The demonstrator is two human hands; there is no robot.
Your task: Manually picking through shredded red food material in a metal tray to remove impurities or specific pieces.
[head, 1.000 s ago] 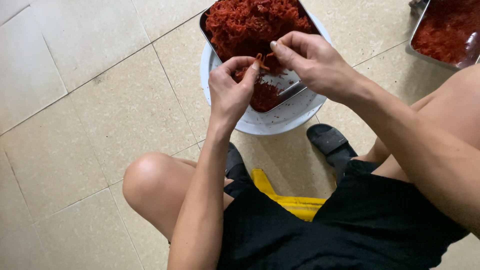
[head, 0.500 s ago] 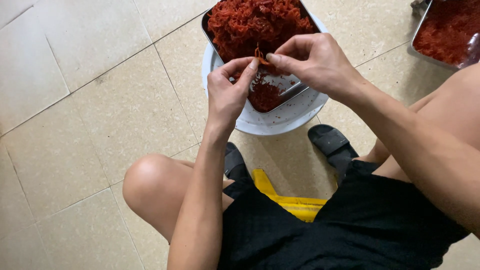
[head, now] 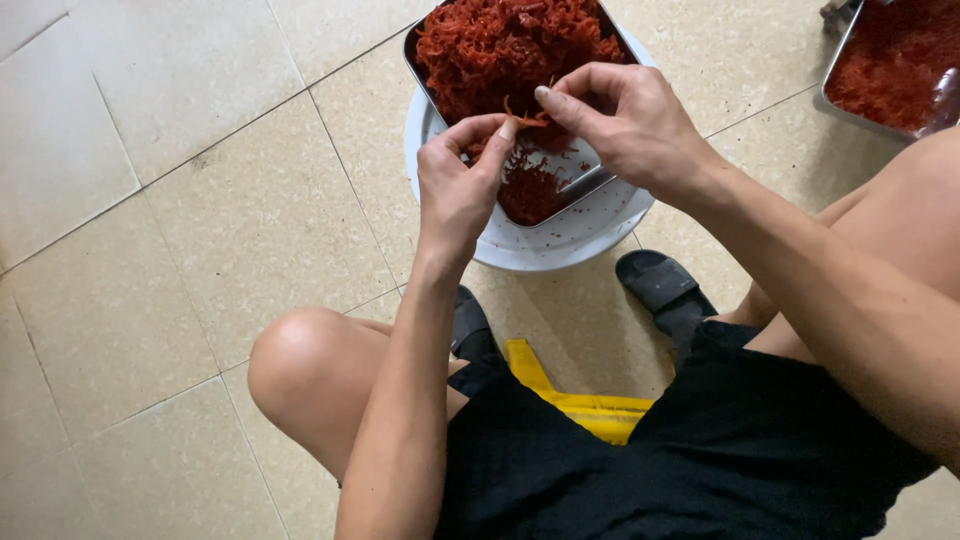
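Fingertips of both hands meet on a thin strand of red shredded food [head: 525, 118], held just above a shallow rectangular steel tray [head: 590, 182]. The left hand [head: 457, 190] pinches one end of the strand between thumb and forefinger, its other fingers curled into the palm. The right hand [head: 625, 125] pinches the other end the same way, thumb and forefinger pressed together on it, the remaining fingers arched over the tray.

Directly beyond the pinch, the tray holds a dense heap of red shredded food [head: 500, 45] that fills its far part. Just under the pinch, on the near side, a smaller loose patch of the same shreds [head: 528, 188] lies on the bare metal floor of the tray. The tray rests on a round white plastic basin [head: 545, 245] that shows below and to either side of the hands.

Well to the right of the grip, a second steel tray with a flatter red layer [head: 890, 65] sits at the frame's edge. Nearer the body than the grip are two black slippers [head: 665, 290], a yellow plastic stool [head: 560, 395] and beige floor tiles [head: 200, 200].
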